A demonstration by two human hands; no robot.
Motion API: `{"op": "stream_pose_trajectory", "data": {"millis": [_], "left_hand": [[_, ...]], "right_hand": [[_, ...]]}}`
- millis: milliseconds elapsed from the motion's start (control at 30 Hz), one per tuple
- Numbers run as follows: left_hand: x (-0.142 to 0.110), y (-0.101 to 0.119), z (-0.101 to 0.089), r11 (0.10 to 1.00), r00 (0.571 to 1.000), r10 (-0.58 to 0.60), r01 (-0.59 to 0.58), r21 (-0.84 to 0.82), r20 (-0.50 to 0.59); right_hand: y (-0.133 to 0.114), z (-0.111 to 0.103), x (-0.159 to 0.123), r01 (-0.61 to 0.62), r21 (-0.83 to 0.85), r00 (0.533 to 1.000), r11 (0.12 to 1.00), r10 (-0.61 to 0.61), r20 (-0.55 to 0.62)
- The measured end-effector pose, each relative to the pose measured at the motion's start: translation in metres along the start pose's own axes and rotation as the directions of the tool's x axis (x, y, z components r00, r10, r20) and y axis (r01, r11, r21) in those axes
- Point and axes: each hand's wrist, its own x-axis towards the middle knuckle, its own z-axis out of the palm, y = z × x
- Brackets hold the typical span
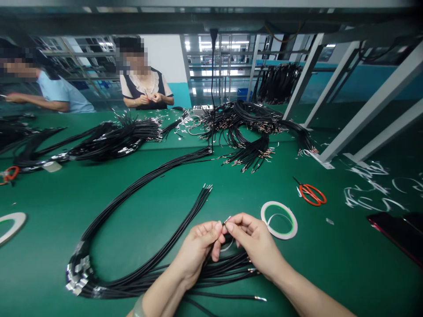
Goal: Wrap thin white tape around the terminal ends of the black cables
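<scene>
Between the fingertips of both hands is the end of a black cable (227, 221), its tip pale and shiny. My left hand (202, 242) pinches the cable just below that tip. Thumb and forefinger of my right hand (248, 233) close on the same end from the other side. A thin white strip (228, 247) hangs under the fingers. Beneath the hands lies a looped bundle of black cables (109, 220), with silvery tags (78, 274) gathered at its left bend. Several loose cable ends spread out below my right hand.
A roll of white tape (279, 220) and orange-handled scissors (312, 194) lie to the right, near white strip scraps (370, 185). More cable piles (244, 116) line the back. Grey metal posts (373, 101) stand at right. Two people work across the green table (148, 189).
</scene>
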Motion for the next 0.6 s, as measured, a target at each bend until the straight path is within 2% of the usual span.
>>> {"op": "stream_pose_trajectory", "data": {"millis": [200,367,467,600], "left_hand": [[0.0,0.0,-0.001,0.998,0.997,-0.052,0.054,-0.041,0.057],[-0.002,0.002,0.0,0.999,0.995,-0.043,0.042,0.017,0.093],[-0.002,0.001,0.0,0.988,0.995,0.022,-0.036,0.15,0.093],[0.0,-0.004,0.0,0.947,0.994,0.109,-0.113,0.301,0.031]], "right_hand": [[-0.003,-0.002,0.0,0.002,0.039,0.999,0.999,-0.003,0.046],[-0.005,-0.005,0.003,-0.054,0.067,0.995,0.996,0.048,0.089],[-0.005,-0.009,0.006,-0.046,0.073,0.999,0.996,0.046,0.004],[-0.002,-0.018,0.012,0.031,0.029,0.99,0.999,-0.026,-0.135]]}}
